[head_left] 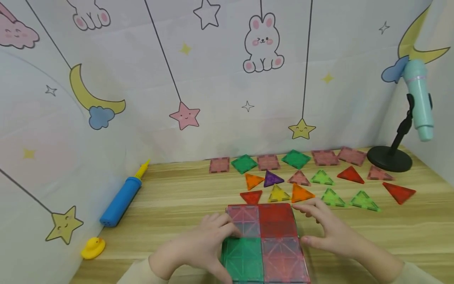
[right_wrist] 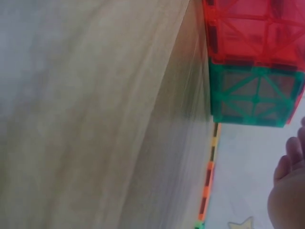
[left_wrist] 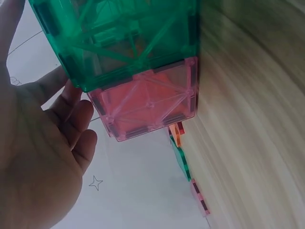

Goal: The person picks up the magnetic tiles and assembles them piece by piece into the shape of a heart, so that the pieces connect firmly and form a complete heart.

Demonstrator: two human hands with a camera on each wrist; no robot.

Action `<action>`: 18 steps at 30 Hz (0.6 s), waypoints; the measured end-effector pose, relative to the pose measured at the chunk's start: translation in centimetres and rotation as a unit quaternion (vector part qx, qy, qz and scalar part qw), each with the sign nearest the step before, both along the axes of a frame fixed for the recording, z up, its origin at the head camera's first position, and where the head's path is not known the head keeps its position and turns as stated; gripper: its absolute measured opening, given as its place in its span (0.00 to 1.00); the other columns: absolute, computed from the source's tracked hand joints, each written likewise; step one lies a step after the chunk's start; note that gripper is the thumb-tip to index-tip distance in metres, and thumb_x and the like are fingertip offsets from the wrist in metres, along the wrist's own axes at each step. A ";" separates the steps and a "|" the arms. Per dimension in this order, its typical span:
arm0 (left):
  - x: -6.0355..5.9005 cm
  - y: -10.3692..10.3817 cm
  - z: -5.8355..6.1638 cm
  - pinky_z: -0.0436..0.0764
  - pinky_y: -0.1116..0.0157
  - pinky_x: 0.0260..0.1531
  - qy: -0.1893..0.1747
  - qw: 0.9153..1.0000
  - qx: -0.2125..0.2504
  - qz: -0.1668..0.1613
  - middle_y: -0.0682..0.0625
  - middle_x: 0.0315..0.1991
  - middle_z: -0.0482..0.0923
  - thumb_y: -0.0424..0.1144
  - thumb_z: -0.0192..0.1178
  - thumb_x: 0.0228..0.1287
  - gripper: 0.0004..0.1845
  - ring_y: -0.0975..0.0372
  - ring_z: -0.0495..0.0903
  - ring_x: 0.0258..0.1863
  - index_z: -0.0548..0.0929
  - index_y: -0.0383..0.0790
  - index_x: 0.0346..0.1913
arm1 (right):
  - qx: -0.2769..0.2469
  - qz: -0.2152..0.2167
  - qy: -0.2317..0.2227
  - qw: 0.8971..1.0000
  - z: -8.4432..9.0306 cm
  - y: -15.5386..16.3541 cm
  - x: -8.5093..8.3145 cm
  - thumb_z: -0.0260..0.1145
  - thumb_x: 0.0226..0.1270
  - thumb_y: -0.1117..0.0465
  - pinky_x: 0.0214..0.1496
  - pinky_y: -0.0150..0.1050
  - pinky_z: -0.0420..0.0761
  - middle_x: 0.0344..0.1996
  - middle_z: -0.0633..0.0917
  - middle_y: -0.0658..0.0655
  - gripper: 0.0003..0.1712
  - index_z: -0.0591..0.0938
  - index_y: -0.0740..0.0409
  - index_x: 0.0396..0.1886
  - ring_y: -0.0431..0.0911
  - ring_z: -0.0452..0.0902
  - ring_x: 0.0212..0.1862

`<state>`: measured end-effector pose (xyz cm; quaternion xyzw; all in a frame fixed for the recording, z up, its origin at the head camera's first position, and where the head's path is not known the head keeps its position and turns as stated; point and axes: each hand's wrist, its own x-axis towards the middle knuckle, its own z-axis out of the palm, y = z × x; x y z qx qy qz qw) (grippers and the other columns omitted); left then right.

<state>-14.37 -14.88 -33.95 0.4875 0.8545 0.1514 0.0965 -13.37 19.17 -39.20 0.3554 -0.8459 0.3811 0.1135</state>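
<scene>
A box built of translucent magnetic tiles [head_left: 282,258] stands on the table, its top showing two pink squares, one red and one green. My left hand [head_left: 203,246] lies along its left side, fingers loosely bent, one fingertip over the top and the thumb low at the near left corner. From the left wrist, green and pink side tiles [left_wrist: 147,100] show beside the left palm [left_wrist: 43,157]. My right hand [head_left: 330,228] is at the right side, thumb and fingers spread near the edge. In the right wrist view, red and green side tiles [right_wrist: 255,95] stand close to the right fingers [right_wrist: 294,149].
Loose square tiles [head_left: 268,162] and triangle tiles [head_left: 278,194] lie in rows behind the box. A toy microphone [head_left: 419,98] on a black stand [head_left: 390,158] is at the back right. On the left are a blue pump [head_left: 121,201] and a yellow rubber duck [head_left: 93,247].
</scene>
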 end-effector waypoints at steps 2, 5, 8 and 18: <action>-0.1 -0.1 -0.1 0.63 0.68 0.45 -0.002 1.000 0.012 -0.005 0.60 0.48 0.66 0.63 0.71 0.41 0.36 0.68 0.63 0.46 0.74 0.51 0.53 | -0.003 0.006 0.003 1.000 -0.1 0.0 0.0 0.70 0.53 0.64 0.45 0.41 0.72 0.50 0.68 0.48 0.38 0.69 0.54 0.65 0.40 0.65 0.48; -0.5 -0.4 -0.4 0.64 0.67 0.44 -0.009 0.999 0.034 -0.003 0.60 0.46 0.68 0.61 0.70 0.44 0.35 0.67 0.64 0.45 0.75 0.49 0.54 | -0.006 0.009 0.002 1.000 -0.3 0.0 -0.1 0.70 0.53 0.65 0.45 0.41 0.72 0.51 0.68 0.51 0.38 0.69 0.54 0.65 0.41 0.64 0.49; -1.6 -1.1 -0.8 0.67 0.62 0.47 -0.026 0.996 0.069 0.043 0.58 0.47 0.69 0.59 0.69 0.48 0.36 0.64 0.66 0.47 0.74 0.46 0.58 | -0.009 0.004 -0.002 1.000 -0.5 0.1 -0.2 0.70 0.52 0.65 0.45 0.41 0.72 0.50 0.68 0.52 0.37 0.69 0.54 0.65 0.39 0.64 0.49; -8.0 -4.0 -3.8 0.67 0.46 0.54 -0.092 0.964 0.152 0.197 0.43 0.61 0.68 0.45 0.66 0.57 0.38 0.45 0.67 0.58 0.63 0.37 0.68 | -0.006 -0.005 -0.070 0.998 -0.4 0.1 -0.7 0.66 0.58 0.64 0.37 0.40 0.72 0.53 0.69 0.52 0.34 0.68 0.50 0.66 0.46 0.66 0.46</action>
